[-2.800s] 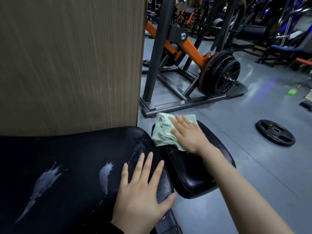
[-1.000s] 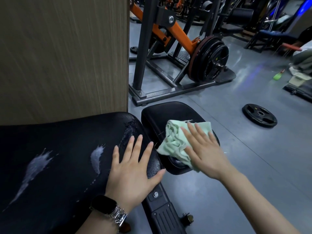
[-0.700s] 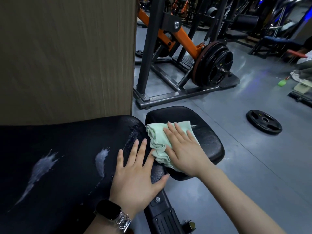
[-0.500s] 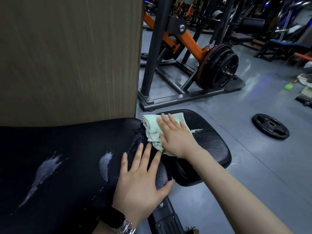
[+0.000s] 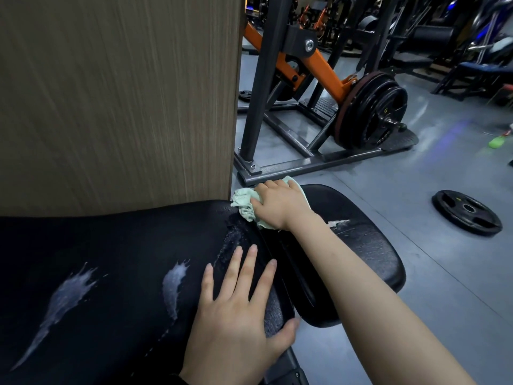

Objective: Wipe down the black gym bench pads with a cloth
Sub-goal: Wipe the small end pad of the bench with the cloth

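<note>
Our right hand (image 5: 280, 204) presses the cloth (image 5: 244, 202) flat at the far gap between the small seat pad (image 5: 369, 245) and the long pad (image 5: 111, 259), whose smears lie leftward beyond our flat, empty left hand (image 5: 236, 309).

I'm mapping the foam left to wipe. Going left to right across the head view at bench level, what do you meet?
Large foam splash → small foam splash → left hand → cloth under right hand → foam smear on seat pad → loose weight plate.
</note>
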